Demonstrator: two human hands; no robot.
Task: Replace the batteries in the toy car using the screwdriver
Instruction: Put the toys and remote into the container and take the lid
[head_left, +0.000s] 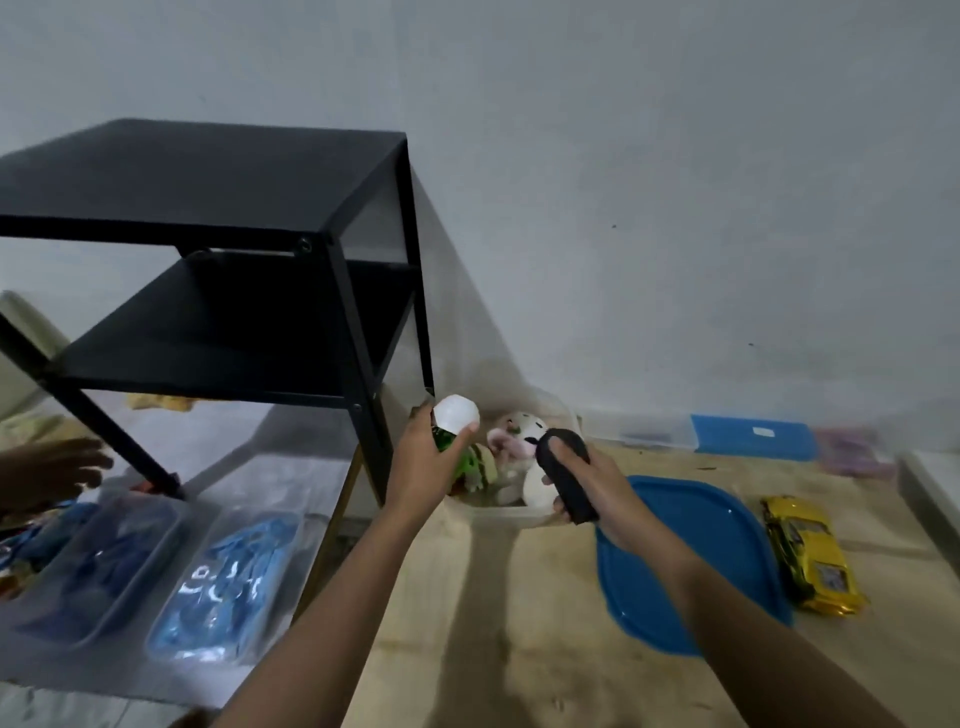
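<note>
1. Step, as judged: early, gathering things. The car (813, 556) lies on the table (519, 649) at the right, just past the blue lid (691, 566), and no hand is on it.
2. Left grip (426, 462): fingers curled round a white ball (456, 413), with something green beneath it, held over the bin (498, 514).
3. Right grip (587, 483): wrapped round a black oblong object (566, 478). Tool, case or toy, I cannot tell.
4. No screwdriver or batteries are recognisable anywhere. The picture is blurred.
5. Next move probably calls for putting the ball down, finding the screwdriver, then bringing the car close and turning it underside up.
6. Around: plush toys fill the bin. A black shelf (208, 182) is at the left, with trays (223, 587) of blue items below. Another person's hand (52, 467) is at the far left.
7. In the way: the lid lies between the hands and the car.
</note>
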